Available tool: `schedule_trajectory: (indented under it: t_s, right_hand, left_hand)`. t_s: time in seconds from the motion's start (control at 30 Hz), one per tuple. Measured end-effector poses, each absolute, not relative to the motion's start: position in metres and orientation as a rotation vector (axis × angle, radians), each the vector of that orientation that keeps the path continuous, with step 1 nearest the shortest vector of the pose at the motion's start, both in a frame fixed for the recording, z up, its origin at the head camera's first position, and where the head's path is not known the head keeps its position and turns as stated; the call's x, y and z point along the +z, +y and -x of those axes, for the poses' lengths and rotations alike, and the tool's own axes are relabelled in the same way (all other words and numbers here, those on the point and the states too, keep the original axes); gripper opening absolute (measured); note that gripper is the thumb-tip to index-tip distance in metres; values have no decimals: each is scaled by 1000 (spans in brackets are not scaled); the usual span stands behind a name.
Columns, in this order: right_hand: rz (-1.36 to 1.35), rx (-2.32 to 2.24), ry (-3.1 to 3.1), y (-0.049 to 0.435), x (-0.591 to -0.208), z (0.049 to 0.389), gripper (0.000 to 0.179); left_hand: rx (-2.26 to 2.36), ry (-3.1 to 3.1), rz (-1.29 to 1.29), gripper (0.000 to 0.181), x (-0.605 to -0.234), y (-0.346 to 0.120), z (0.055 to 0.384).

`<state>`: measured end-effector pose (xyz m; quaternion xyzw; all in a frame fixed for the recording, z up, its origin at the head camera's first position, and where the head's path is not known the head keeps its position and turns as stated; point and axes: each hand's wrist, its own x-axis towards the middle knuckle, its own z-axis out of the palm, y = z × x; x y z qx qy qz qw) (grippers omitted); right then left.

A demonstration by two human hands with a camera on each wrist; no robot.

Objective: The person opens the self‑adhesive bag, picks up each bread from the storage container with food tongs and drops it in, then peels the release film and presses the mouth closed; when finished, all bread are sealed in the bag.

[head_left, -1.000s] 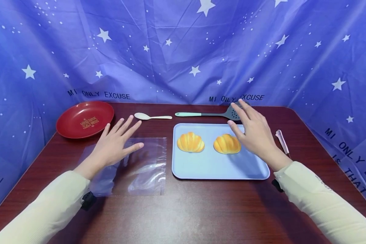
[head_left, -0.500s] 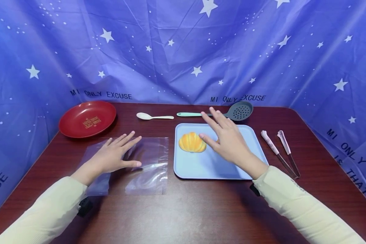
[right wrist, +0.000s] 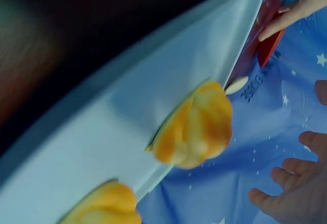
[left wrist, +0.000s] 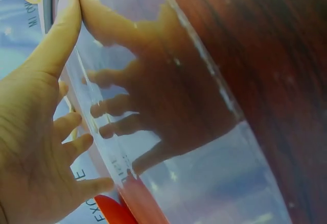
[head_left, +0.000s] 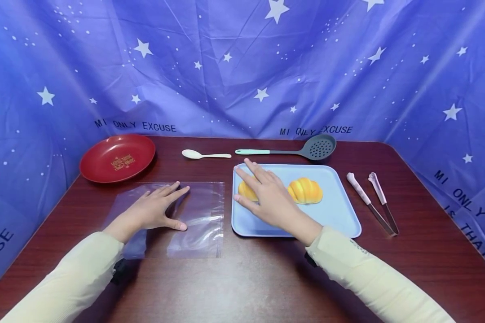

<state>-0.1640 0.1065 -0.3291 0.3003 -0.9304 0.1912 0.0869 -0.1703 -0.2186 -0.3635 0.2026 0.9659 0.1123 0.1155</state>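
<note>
Fingers spread and grasping nothing, a left hand (head_left: 151, 210) hovers over a clear plastic bag (head_left: 202, 204) at center left of the frame, while a right hand (head_left: 271, 202), well apart, extends straight fingers above a blue tray (head_left: 339, 217) bearing two croissants (head_left: 306, 190) at center right.

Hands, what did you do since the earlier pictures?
The right hand moved left over the blue tray, from near the right bun toward the left bun. The left hand sank nearer the clear bag. Nothing was picked up; both buns, red plate and spoon stayed put.
</note>
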Motion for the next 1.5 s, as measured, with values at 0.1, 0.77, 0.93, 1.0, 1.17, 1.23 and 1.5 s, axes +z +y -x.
schedule_trajectory:
  t_s: [0.1,0.77,0.93,1.0,1.17,1.23,1.5]
  right_hand:
    - [-942,564,-2806,98,-333,162,66]
    - [-1118,283,-3061,53,-347,160,67]
    - [-1122,199,-3108,48,-351,162,69]
    - [-1123,161,-3126,47,-352,163,70]
    - [-1118,86,-3149,44,-352,165,70]
    - [-1116,59,-3150,44,-352,165,69]
    - [-1128,13,-3132,40,-351,167,68]
  left_hand:
    - [343,2808,-577,111,-364,-219,172]
    - [357,2729,-473,111,-356,-218,174]
    - [348,2708,-459,112,-355,-216,175]
    - [349,2700,-454,112,-355,-215,176]
    - [362,2696,-454,112,-352,-212,176]
    - [363,2695,-454,112,-351,-211,175]
    - [345,2683,-428,113,-351,-210,178]
